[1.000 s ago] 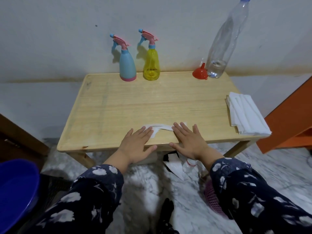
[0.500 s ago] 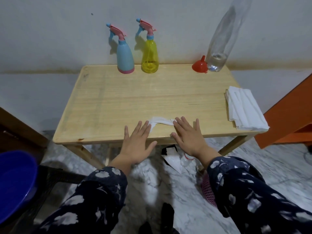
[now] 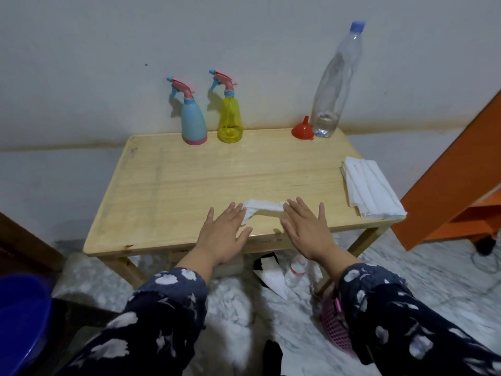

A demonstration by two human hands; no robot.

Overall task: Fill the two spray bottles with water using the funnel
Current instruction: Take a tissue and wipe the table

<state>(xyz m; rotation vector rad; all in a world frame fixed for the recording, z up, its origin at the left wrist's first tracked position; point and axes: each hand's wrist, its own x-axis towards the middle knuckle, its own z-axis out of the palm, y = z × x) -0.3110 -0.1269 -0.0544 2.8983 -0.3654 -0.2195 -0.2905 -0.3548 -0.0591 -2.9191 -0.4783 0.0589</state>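
Observation:
A blue spray bottle (image 3: pixel 193 123) and a yellow spray bottle (image 3: pixel 230 118), both with pink trigger heads, stand at the back of the wooden table (image 3: pixel 189 185) against the wall. A red funnel (image 3: pixel 303 129) sits upside down at the back right, beside a tall clear water bottle (image 3: pixel 334 85) with a blue cap and a little water at its bottom. My left hand (image 3: pixel 223 234) and my right hand (image 3: pixel 306 229) lie flat, fingers spread, at the table's front edge. A crumpled white cloth (image 3: pixel 260 208) lies between their fingertips.
A stack of folded white cloths (image 3: pixel 371 191) rests on the table's right edge. An orange cabinet (image 3: pixel 455 191) stands to the right. A blue tub (image 3: pixel 21 321) is at lower left. A small plastic bottle (image 3: pixel 295 271) and a pink basket (image 3: pixel 334 327) sit on the marble floor.
The camera has tilted up and back, so the table sits lower in view and the water bottle's cap shows. Both hands stay flat at the front edge.

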